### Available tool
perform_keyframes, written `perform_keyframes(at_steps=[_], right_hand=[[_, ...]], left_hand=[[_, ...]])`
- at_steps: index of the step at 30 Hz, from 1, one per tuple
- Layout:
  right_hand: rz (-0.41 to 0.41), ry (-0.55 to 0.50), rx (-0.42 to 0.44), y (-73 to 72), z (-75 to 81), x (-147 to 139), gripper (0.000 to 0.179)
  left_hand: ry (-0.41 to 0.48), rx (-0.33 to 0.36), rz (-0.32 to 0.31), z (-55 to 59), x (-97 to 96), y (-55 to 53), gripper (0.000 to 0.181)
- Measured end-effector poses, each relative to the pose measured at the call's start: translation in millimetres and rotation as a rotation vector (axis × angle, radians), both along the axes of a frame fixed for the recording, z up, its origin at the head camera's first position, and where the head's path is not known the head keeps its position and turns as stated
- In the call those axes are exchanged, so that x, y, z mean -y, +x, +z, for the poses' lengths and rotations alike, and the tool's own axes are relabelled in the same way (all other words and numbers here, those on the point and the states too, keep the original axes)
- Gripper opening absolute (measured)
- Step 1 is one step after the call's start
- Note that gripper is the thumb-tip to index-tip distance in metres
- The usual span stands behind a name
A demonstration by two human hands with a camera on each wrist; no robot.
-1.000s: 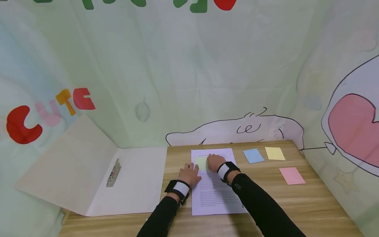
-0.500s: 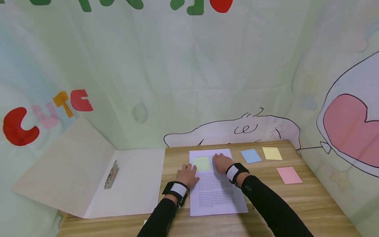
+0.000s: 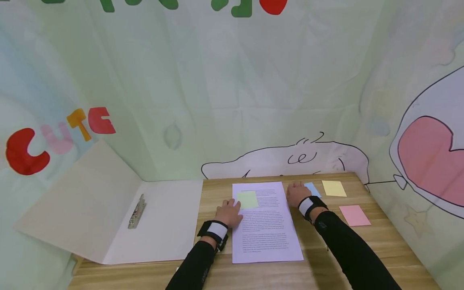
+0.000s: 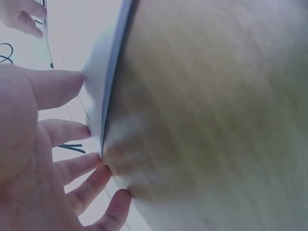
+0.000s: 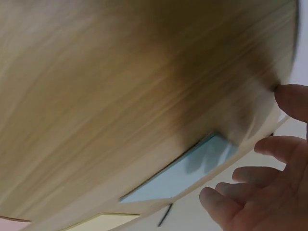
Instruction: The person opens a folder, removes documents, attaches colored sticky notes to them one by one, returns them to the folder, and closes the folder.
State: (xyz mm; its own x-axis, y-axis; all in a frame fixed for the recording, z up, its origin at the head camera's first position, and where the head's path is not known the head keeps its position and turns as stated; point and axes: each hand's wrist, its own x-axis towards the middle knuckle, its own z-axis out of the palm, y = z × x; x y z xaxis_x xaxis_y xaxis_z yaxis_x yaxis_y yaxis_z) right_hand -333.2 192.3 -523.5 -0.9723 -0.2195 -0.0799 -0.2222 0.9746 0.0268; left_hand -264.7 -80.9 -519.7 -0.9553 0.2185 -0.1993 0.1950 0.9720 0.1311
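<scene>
A printed sheet of paper (image 3: 268, 237) lies on the table with a pale green sticky note (image 3: 247, 199) near its top left. My left hand (image 3: 228, 213) rests at the sheet's left edge, fingertips touching the border; the left wrist view shows its fingers (image 4: 82, 168) spread along that edge. My right hand (image 3: 297, 194), holding nothing, is just right of the sheet, beside a blue sticky note pad (image 3: 312, 189) that it partly hides. In the right wrist view its loosely bent fingers (image 5: 260, 175) hang close to the blue pad (image 5: 187, 171).
Farther right lie a yellow sticky note pad (image 3: 334, 188) and a pink one (image 3: 355, 215). On the left an opened file folder (image 3: 170, 221) with a metal clip (image 3: 137, 211) covers that side of the wooden table (image 3: 380, 257). A printed curtain (image 3: 235, 100) hangs behind.
My right hand has left the green note, leaving it flat on the sheet, and moved right to the blue pad. The left hand has stayed at the sheet's edge.
</scene>
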Motion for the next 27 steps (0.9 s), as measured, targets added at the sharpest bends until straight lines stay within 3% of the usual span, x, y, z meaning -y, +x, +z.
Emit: perform_keyframes(at_steps=[5, 10, 16, 27], right_hand=[[-0.050, -0.051, -0.038, 0.5, -1.1, -21.3, 0.041], [-0.141, -0.126, 0.042, -3.2, 6.5, -32.1, 0.034], [-0.172, -0.178, 0.078, -8.8, 5.8, -40.1, 0.031], [-0.211, -0.263, 0.017, -16.3, -13.2, -41.1, 0.031]], left_hand=[[0.029, -0.011, 0.001, -0.9, 2.3, -1.4, 0.050], [0.058, -0.013, 0.012, 0.5, 2.4, -2.0, 0.050], [0.088, -0.017, 0.023, -1.3, 2.8, -5.1, 0.050], [0.099, 0.013, 0.023, 4.3, -0.1, 0.6, 0.054]])
